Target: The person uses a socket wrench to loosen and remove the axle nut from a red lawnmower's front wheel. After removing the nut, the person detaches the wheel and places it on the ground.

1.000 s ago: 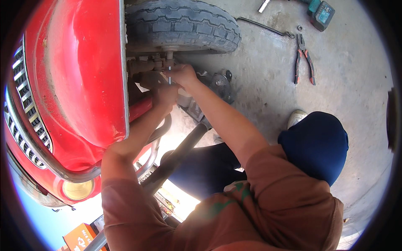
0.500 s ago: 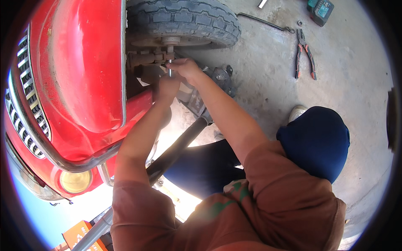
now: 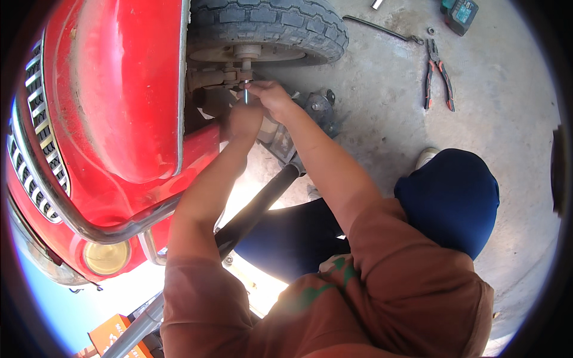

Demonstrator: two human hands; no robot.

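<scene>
Below the tyre [image 3: 274,27], both my hands meet at the rusty joint [image 3: 245,74] at the end of the axle. A short shiny metal rod [image 3: 246,95] stands between them, its top close against the joint. My left hand [image 3: 245,119] is closed round the rod's lower end; its fingers are partly hidden. Thumb and fingertips of my right hand [image 3: 271,98] pinch the rod's upper part from the right. What the far fingers touch is out of sight.
The red vehicle body [image 3: 128,119] with its chrome bar [image 3: 113,234] fills the left. A jack [image 3: 280,143] with a long dark handle [image 3: 256,206] runs between my arms. Pliers [image 3: 437,74], a wrench [image 3: 382,28], a nut [image 3: 430,30] and a battery pack [image 3: 461,15] lie on the floor.
The view has shifted slightly, so wheel and body appear a little further right and higher. Both hands stay at the joint with the rod between them.
</scene>
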